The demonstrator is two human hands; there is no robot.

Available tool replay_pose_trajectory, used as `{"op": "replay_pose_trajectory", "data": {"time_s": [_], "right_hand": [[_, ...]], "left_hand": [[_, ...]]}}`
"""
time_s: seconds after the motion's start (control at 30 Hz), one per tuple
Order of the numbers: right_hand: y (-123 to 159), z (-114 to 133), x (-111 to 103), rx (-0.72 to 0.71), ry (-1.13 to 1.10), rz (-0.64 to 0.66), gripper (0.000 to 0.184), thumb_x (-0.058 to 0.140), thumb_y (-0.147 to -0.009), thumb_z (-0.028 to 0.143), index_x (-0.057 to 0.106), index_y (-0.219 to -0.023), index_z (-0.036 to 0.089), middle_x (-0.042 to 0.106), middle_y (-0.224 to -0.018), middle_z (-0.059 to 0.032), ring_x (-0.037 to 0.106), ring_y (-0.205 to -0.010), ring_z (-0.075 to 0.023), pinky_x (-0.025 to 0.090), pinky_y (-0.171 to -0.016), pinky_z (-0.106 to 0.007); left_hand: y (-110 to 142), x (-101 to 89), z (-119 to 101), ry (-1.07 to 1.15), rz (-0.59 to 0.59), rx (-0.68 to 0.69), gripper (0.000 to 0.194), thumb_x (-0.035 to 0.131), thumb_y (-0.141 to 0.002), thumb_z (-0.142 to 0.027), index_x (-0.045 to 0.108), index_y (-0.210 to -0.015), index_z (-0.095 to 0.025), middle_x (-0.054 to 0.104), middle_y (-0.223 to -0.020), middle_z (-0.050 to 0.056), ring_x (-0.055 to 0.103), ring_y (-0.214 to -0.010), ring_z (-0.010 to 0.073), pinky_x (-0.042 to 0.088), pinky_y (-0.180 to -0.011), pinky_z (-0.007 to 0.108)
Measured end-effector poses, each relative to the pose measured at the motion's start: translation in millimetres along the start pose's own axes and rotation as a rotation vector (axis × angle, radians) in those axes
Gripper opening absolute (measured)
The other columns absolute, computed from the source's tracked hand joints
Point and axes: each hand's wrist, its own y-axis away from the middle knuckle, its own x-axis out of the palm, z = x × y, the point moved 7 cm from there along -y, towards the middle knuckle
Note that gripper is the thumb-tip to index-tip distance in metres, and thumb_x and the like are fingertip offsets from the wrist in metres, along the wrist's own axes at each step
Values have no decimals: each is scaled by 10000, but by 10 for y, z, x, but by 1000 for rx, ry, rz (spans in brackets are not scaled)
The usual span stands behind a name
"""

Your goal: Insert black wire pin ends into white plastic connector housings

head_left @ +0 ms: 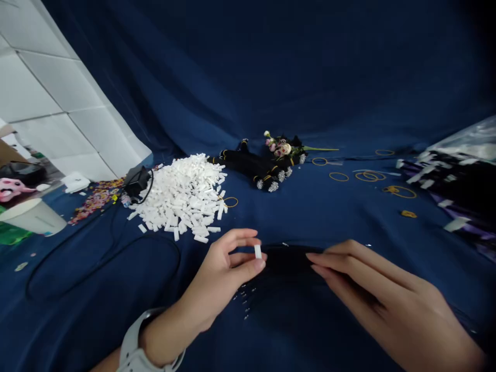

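My left hand [230,263] pinches a small white rectangular piece [258,251] upright between thumb and fingertips. Facing it, my right hand [372,289] has its thumb and fingers pressed together, and what lies in that pinch I cannot make out. Dark, thin black material [287,261] stretches across the cloth between the two hands, hard to tell from the blue. Several tiny shiny metal bits [245,297] show just below my left fingers. Beyond the left hand lies a big heap of similar white pieces [184,194].
Black bundles [248,163] with silvery ends and artificial flowers [281,146] lie at the back. Yellow rubber bands [370,176] are scattered right of them. A purple-black stack with white tabs [457,191] stands far right. At left are a paper cup [39,214], a black adapter [136,181] and a looping cable [104,263].
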Motion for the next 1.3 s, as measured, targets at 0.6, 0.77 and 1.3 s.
{"op": "replay_pose_trajectory", "data": {"time_s": [0.6,0.77,1.3], "right_hand": [[102,88,128,26,-145,102,128,503,-937,123,558,-1005,216,589,-855,7,587,-703,-74,470,-611,-183],[68,97,116,28,-149,90,107,489,-953,145,554,-999,216,579,-846,11,583,-698,-58,468,-602,-156],[94,126,106,-4,-88,145,115,461,-963,123,531,-1009,203,568,-880,9,577,-722,-64,458,-634,-189]], "left_hand": [[205,181,92,17,134,-65,202,808,-752,-212,729,-933,-256,743,-869,-8,675,-911,143,498,-717,177],[240,198,88,8,143,-56,185,800,-744,-189,730,-903,-251,737,-845,-9,685,-912,158,505,-708,189],[251,184,81,-69,95,-59,120,785,-785,-301,753,-890,-254,726,-842,1,685,-873,167,524,-708,213]]}}
